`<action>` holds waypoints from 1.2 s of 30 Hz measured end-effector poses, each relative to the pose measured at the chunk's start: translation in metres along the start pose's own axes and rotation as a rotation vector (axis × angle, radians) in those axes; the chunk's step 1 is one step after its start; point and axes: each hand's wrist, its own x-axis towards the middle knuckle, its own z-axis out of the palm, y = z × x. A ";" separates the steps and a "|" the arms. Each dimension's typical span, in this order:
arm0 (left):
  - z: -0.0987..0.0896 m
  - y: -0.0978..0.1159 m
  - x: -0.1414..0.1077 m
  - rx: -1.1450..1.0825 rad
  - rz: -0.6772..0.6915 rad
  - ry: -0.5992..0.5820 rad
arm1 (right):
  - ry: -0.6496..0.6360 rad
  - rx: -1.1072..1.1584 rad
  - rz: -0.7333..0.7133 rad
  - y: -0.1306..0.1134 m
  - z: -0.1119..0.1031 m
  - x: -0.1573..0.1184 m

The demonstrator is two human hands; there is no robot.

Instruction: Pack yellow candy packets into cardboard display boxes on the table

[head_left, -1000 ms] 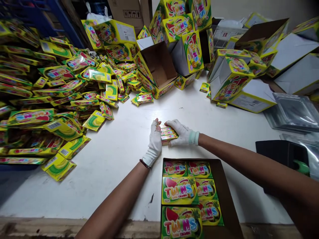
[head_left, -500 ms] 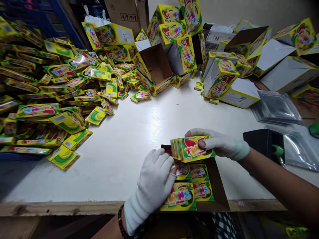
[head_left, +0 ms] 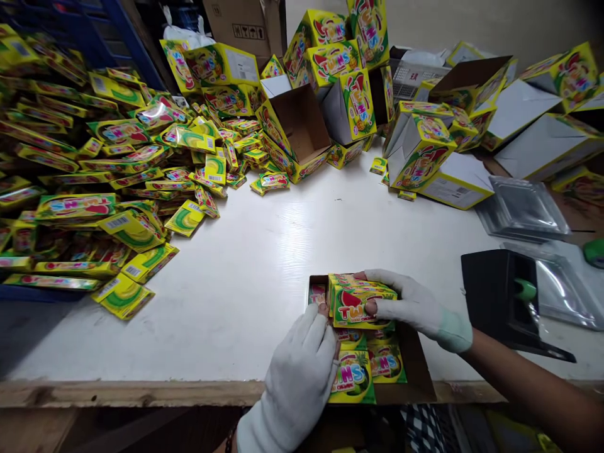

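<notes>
White-gloved right hand (head_left: 415, 309) clasps stacked TWINS packs (head_left: 353, 308) in its fingers, apparently to align them, at the open carton (head_left: 416, 368)'s far end, while the left hand (head_left: 299, 371) curls by its left edge, grip unclear.

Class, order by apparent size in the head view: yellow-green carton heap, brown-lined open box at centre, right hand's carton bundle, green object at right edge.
Yellow-green carton heap
Brown-lined open box
Carton bundle, right hand
Green object
</notes>
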 end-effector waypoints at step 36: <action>-0.022 -0.025 0.042 -0.001 0.037 -0.117 | 0.152 -0.106 -0.046 0.009 0.025 0.013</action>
